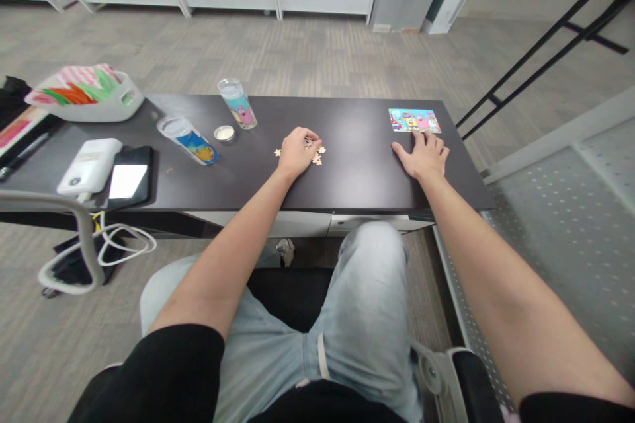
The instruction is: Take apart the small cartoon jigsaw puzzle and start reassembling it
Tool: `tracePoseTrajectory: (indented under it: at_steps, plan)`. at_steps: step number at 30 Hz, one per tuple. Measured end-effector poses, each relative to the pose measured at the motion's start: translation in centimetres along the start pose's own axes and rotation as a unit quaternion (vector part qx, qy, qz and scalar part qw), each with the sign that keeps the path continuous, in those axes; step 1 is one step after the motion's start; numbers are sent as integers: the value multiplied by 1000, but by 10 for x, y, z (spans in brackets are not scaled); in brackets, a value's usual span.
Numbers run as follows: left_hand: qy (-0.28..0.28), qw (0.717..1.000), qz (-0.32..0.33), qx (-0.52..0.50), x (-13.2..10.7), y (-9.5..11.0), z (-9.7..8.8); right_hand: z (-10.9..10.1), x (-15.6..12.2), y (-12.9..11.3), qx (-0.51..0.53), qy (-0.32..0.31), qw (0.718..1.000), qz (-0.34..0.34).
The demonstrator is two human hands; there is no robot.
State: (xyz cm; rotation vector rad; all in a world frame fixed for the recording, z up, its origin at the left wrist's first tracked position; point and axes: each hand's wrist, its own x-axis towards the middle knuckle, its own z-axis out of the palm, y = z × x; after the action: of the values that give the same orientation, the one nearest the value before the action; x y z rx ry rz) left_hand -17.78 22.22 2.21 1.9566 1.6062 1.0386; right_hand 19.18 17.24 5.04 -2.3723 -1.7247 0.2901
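Observation:
My left hand (pixel 296 152) rests on the dark table, its fingers curled around a small pile of wooden jigsaw puzzle pieces (pixel 317 157). Some pieces show between thumb and forefinger; others are hidden beneath the palm. One loose puzzle piece (pixel 277 153) lies just left of that hand. Farther right, my right hand (pixel 425 157) lies palm down with its fingers spread and nothing in it. Its fingertips reach the lower edge of a colourful cartoon picture card (pixel 414 121), which lies flat near the table's far right corner.
Left of the pieces, a clear cartoon-printed tube (pixel 239 104) stands near a round lid (pixel 224 133) and another clear tube (pixel 188 139). A phone (pixel 131 175), a white power device (pixel 90 166) and a white basket (pixel 106 100) occupy the table's left end. A perforated panel (pixel 570 192) borders the right side.

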Motion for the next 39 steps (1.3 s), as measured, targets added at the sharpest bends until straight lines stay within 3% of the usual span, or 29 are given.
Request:
tracePoseTrajectory:
  at_steps: [13,21,39]
  plan:
    - [23,999,-19,29,-8,8,4,1,2,1,-5,-1,1000,-1]
    - [56,996,-48,-59,-7,5,-7,3,3,3,-1,2,1000,-3]
    - [104,980,-61,-158,-6,6,-1,7,0,3,13,44,999,-12]
